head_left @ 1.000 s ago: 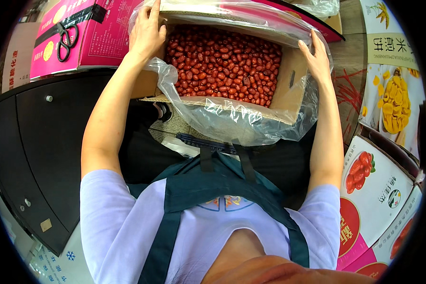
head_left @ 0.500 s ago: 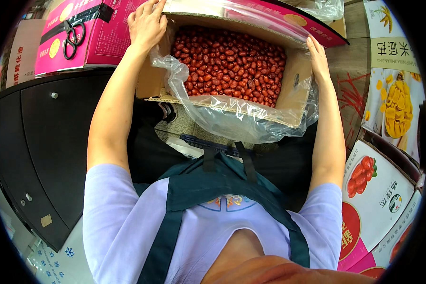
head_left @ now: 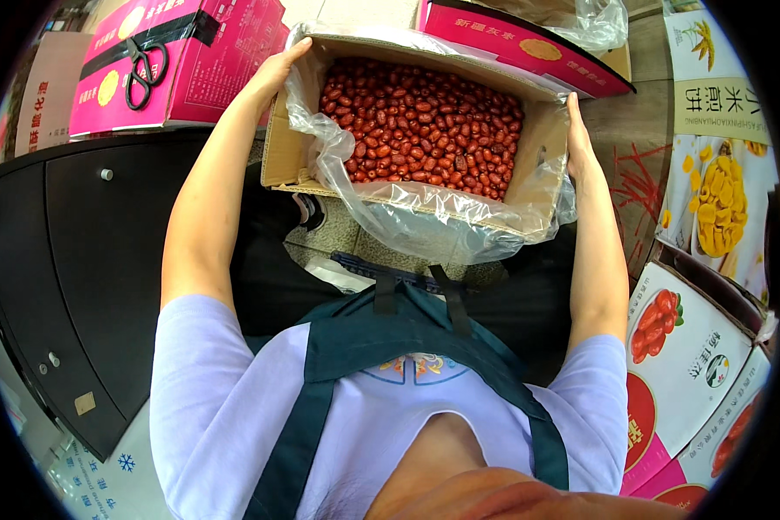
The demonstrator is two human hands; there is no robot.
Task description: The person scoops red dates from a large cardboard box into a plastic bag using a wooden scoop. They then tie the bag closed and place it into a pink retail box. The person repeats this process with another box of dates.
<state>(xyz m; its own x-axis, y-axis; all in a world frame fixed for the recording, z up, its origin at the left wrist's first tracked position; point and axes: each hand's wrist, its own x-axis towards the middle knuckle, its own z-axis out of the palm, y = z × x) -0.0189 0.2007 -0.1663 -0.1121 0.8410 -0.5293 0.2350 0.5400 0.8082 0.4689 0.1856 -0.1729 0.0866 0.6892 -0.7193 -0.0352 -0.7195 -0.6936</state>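
Observation:
A cardboard box (head_left: 542, 186) full of red dates (head_left: 425, 121) is in front of me, its top open. Clear plastic lining (head_left: 442, 230) hangs over its near edge and left side. My left hand (head_left: 284, 65) holds the box at its far left corner; the thumb lies along the rim and the other fingers are mostly hidden. On the right end, my right hand (head_left: 578, 134) presses against the outer wall, fingers partly hidden behind the box.
Black scissors (head_left: 146, 74) lie on a pink carton (head_left: 217, 69) at the far left, beside a black cabinet (head_left: 95, 225). Another open pink box (head_left: 529, 43) with plastic stands behind. Printed cartons (head_left: 693, 321) line the right side. My legs flank the tiled floor (head_left: 342, 230).
My left hand has shifted from lying over the far left corner to gripping it from outside. The box has tilted or turned slightly, and my right hand has slid a little nearer.

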